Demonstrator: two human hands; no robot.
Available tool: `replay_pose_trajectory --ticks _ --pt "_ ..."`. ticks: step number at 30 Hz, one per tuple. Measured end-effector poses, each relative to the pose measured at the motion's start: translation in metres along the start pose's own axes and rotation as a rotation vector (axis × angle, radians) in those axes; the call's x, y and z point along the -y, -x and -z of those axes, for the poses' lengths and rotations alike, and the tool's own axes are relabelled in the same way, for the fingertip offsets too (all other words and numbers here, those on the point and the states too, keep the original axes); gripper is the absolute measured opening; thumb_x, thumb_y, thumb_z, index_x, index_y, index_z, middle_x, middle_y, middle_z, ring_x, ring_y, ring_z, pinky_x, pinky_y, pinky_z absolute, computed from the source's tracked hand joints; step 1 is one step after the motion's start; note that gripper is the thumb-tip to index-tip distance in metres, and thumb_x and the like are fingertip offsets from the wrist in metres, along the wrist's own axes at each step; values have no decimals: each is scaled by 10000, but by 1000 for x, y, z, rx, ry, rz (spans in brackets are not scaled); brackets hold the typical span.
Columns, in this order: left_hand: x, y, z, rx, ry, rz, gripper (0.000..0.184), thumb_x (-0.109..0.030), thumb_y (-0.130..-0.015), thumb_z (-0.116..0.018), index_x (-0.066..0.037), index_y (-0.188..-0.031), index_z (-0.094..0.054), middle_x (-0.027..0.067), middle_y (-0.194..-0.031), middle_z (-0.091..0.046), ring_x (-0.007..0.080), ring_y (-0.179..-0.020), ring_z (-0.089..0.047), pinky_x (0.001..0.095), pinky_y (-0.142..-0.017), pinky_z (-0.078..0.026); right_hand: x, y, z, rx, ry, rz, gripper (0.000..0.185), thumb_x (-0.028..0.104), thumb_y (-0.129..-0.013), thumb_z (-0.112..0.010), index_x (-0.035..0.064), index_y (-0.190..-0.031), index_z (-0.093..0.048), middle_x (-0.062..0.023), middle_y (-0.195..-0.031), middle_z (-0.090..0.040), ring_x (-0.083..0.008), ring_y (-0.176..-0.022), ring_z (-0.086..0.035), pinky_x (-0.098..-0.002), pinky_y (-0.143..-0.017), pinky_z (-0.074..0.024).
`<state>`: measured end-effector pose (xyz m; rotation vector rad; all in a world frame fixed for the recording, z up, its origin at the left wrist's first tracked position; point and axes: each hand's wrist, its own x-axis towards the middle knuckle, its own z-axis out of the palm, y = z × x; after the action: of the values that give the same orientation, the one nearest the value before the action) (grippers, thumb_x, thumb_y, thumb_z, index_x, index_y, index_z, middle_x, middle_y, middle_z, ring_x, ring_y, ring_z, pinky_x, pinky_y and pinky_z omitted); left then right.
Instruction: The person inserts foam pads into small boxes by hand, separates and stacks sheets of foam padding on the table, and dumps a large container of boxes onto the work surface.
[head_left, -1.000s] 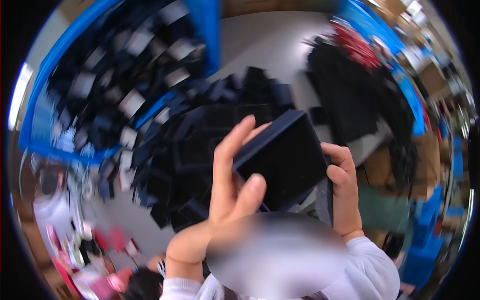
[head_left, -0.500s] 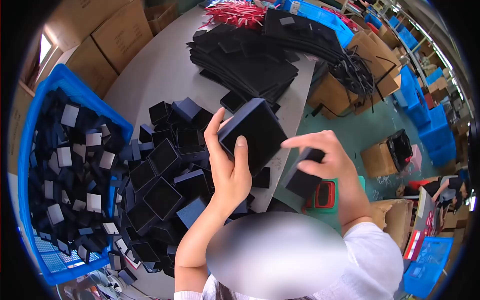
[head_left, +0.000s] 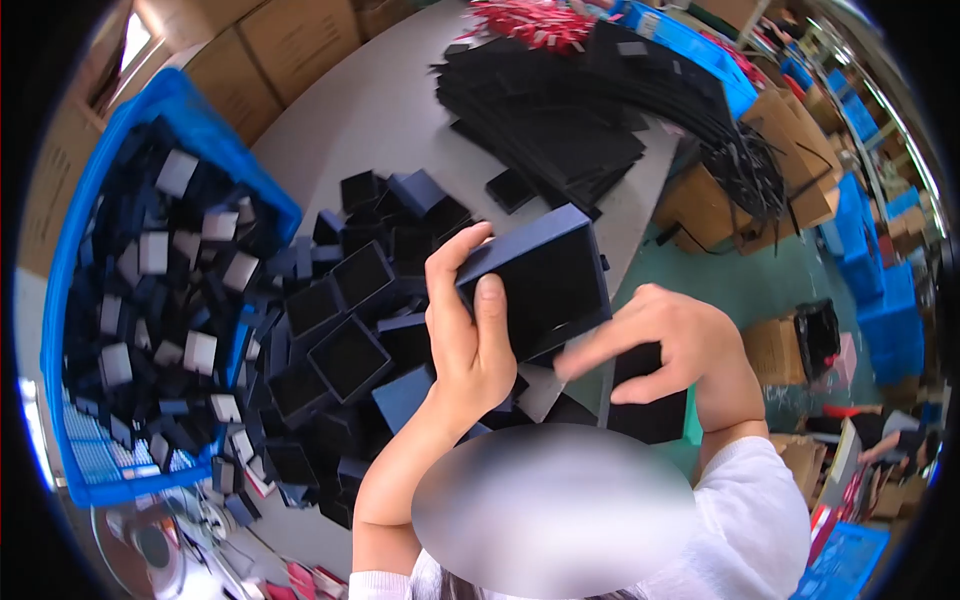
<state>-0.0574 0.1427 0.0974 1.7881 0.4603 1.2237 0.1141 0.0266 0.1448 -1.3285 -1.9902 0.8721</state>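
My left hand (head_left: 470,330) is wrapped round a dark blue box (head_left: 545,280) with a black inner face, its thumb lying across that face. Just right of the box's lower corner, my right hand (head_left: 670,345) has its index finger stretched toward it. Between the thumb and the other fingers of this hand sits a flat black piece (head_left: 648,410), partly covered by the fingers. Below and left of the held box, a pile of open dark boxes (head_left: 350,358) lies on the grey table (head_left: 335,110).
A blue crate (head_left: 75,350) full of small dark and pale pieces stands at the left. Black sheets (head_left: 540,120) and red strips (head_left: 530,22) lie at the back. Cartons (head_left: 775,350) stand on the green floor, and another person (head_left: 890,435) is at far right.
The view has swung round, shifting the table and crate. My left hand has turned the box slightly, and my right hand has moved a little lower with the black piece.
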Motion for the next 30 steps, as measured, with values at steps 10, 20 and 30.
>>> replay_pose_trajectory --ticks 10,20,30 --pt "6 35 119 -320 -305 145 274 -30 -917 -474 -10 -1190 -485 206 -1026 -592 375 -919 -610 353 -816 -469 14 -88 -27 -77 226 -27 431 15 -651 -652 30 -1081 -639 -134 -945 -676 -231 -727 -655 -262 -685 -490" --pt "103 156 389 -920 -978 495 307 -211 -852 -579 11 -1062 -609 203 -998 -643 361 -939 -615 405 -831 -485 -44 -162 -97 16 -423 -350 336 148 -846 -625 -11 -1139 -594 -22 -1031 -581 -62 -880 -519 -199 -785 -383" --pt "255 313 538 -830 -821 1758 507 -308 -750 -643 -12 -1160 -614 223 -1215 -592 364 -1133 -576 422 -955 -460 -62 -189 -113 -112 -302 -357 275 141 -849 -614 -12 -1078 -607 2 -905 -580 -50 -785 -502 -190 -700 -368"
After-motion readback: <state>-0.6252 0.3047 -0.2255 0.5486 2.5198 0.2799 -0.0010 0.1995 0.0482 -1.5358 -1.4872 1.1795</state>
